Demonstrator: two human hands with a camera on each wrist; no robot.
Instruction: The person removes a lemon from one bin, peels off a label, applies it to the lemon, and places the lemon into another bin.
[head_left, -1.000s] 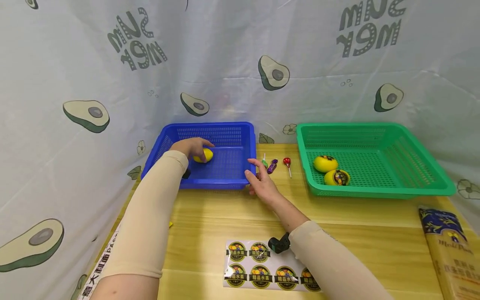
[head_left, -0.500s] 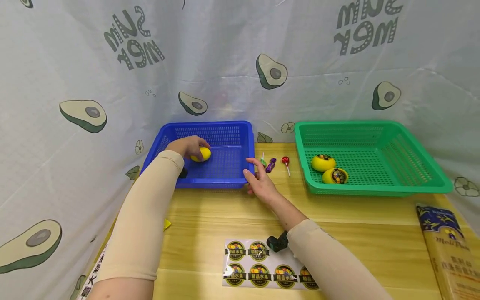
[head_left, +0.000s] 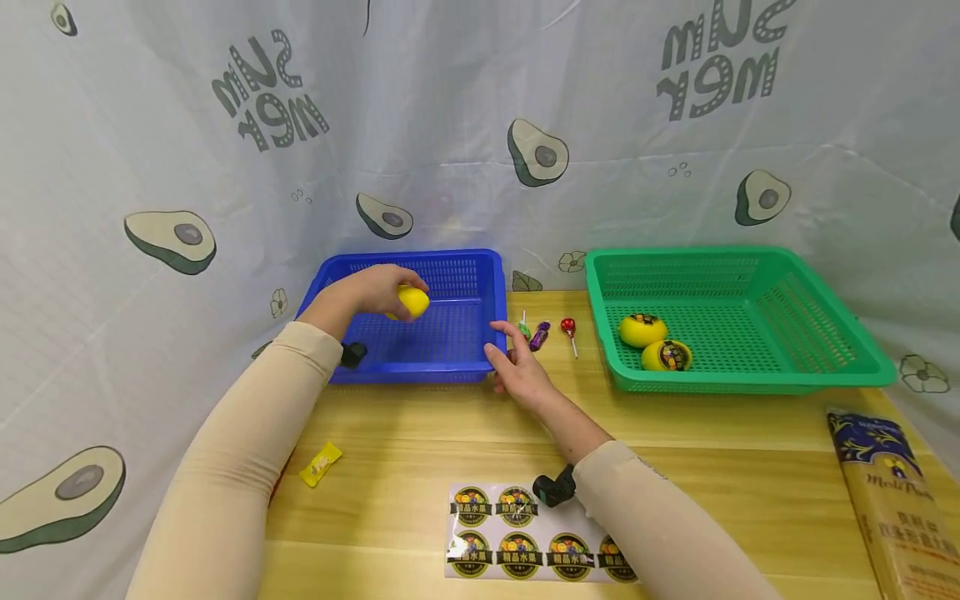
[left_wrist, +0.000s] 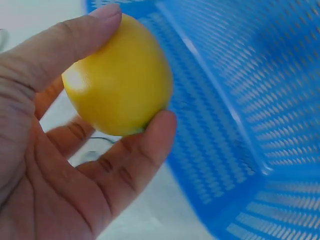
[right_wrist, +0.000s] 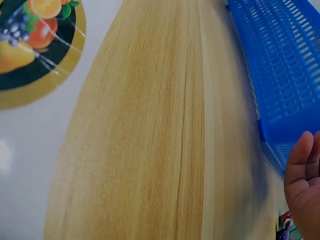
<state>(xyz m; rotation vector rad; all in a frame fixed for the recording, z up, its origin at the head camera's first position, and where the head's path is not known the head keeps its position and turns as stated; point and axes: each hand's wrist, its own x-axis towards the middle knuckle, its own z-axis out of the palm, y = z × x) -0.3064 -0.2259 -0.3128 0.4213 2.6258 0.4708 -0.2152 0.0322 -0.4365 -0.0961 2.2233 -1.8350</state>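
My left hand (head_left: 384,287) grips a yellow lemon (head_left: 414,302) between thumb and fingers, raised above the floor of the blue basket (head_left: 450,333). In the left wrist view the lemon (left_wrist: 122,80) shows a smooth side with no sticker, and its far side is hidden. My right hand (head_left: 522,373) rests at the front right corner of that basket, its fingers loosely bent and spread by the rim. Two lemons with dark round stickers lie in the green basket (head_left: 750,333): one lemon (head_left: 642,331) behind, the other lemon (head_left: 666,356) in front.
Between the baskets lie a red lollipop (head_left: 568,327), a purple-wrapped candy (head_left: 539,336) and a green lollipop (head_left: 524,329). A sticker sheet (head_left: 495,567) is at the front, a yellow packet (head_left: 321,464) at left, a pasta bag (head_left: 896,500) at right.
My left hand has closed its fingers round the lemon and lifted it off the blue basket's floor. The left forearm has swung left, uncovering the yellow packet. The right hand stays at the corner.
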